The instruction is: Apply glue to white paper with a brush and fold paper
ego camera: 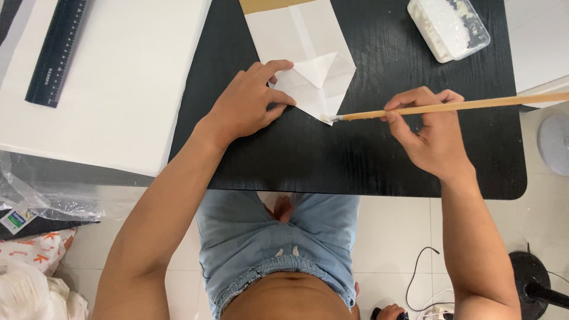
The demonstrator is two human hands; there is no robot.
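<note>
White paper [308,56], folded into a bag-like shape with a triangular flap at its near end, lies flat on the black surface [355,160] in front of you. Your left hand [252,101] presses it down at the left edge of the folds, fingers spread and flat on the sheet; nothing is clasped there, it only pins. Your right hand [435,130] is pinched closed around a long wooden brush [450,106], held roughly level, thumb and forefinger on the shaft well back from the bristles. The brush tip touches the near corner of the folded flap, right at the paper's edge.

Step in hand, as it reads: brushing paste onto the flap's corner while the other hand steadies the sheet. A clear plastic tub [448,26] with white contents sits at the far right of the surface, apart from the paper.

Next stroke calls for a light drag along the flap edge, keeping the bristles on paper and off the bare surface, with your left hand firm so the fold does not shift.

Off to the left: a white board [118,89] with a dark ruler [58,50] lying on it.
</note>
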